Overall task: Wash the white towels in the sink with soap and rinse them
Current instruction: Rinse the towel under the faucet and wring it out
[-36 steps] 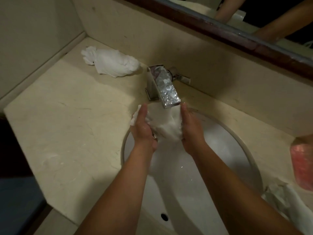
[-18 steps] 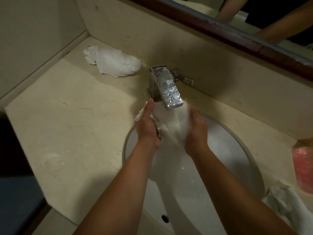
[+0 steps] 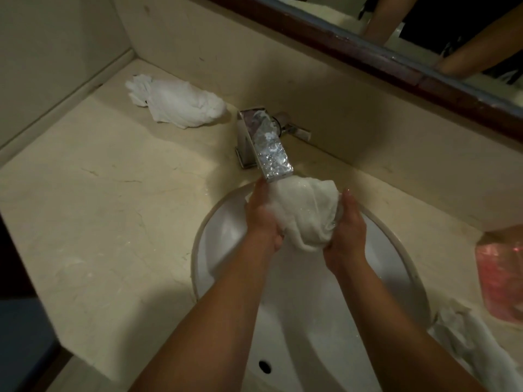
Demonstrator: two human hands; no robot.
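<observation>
A wet white towel is bunched between both my hands over the white sink, right under the spout of the chrome faucet, where water runs. My left hand grips its left side, fingers curled into the cloth. My right hand cups and holds its right side. A second white towel lies crumpled on the counter at the back left. A third white towel lies at the sink's right rim.
The beige stone counter stretches left of the sink, ending at a wall. A pink soap container stands at the right edge. A wood-framed mirror runs above the backsplash. The overflow hole shows in the near basin wall.
My hands have rubbed the towel and spread a little; the bundle now bulges wider between them, more toward the right under the spout.
</observation>
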